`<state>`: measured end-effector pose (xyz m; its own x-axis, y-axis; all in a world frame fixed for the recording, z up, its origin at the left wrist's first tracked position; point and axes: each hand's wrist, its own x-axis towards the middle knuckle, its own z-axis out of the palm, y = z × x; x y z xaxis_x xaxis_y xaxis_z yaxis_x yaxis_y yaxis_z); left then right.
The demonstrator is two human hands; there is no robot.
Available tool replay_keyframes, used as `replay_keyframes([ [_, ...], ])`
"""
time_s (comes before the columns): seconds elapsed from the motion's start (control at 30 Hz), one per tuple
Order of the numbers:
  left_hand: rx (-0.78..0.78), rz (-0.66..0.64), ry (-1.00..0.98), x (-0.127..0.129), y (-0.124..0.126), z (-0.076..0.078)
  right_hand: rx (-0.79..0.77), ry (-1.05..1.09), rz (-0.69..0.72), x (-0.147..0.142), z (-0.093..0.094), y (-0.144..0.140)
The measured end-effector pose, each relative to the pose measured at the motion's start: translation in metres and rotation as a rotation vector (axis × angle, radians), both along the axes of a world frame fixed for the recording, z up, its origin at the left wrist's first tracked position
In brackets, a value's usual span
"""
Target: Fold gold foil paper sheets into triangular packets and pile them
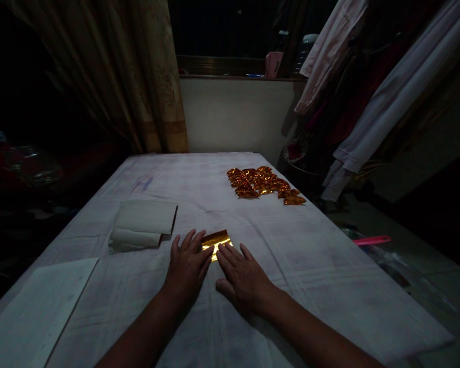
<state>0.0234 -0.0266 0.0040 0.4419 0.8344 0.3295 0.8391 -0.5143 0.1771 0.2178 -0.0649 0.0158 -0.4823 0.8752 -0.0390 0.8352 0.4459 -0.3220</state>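
A small sheet of shiny gold foil lies on the cloth-covered table between my hands. My left hand rests at the foil's left side, fingers spread, with some fingertips on or beside its edge. On the foil's lower right part lie the fingertips of my right hand, which is flat with the fingers stretched out and the thumb apart. Part of the foil is hidden under the fingers. Farther back on the right is a cluster of gold-orange foil-wrapped pieces.
A folded grey-white paper stack lies left of my hands, and a pale sheet at the near left. Behind the table stand a curtain and a sill with a pink mug. Clothes hang at the right.
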Motion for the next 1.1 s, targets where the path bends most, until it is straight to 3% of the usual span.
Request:
replay_keyframes([
  [0.27,0.063,-0.048,0.054,-0.008,-0.006,0.004,0.017,-0.017,-0.107,0.022,-0.007,-0.012],
  [0.53,0.049,-0.193,-0.054,0.011,-0.011,0.005,0.062,-0.02,-0.109,0.02,-0.013,-0.012],
  [0.77,0.083,-0.166,0.067,0.003,-0.006,0.012,0.201,-0.018,-0.134,0.021,0.002,0.001],
  [0.93,0.093,-0.16,0.202,0.011,-0.005,0.016,0.209,-0.046,0.002,0.022,0.009,0.029],
  [1.1,0.146,-0.189,0.206,0.012,-0.004,0.012,0.322,0.093,0.068,0.024,-0.004,0.038],
])
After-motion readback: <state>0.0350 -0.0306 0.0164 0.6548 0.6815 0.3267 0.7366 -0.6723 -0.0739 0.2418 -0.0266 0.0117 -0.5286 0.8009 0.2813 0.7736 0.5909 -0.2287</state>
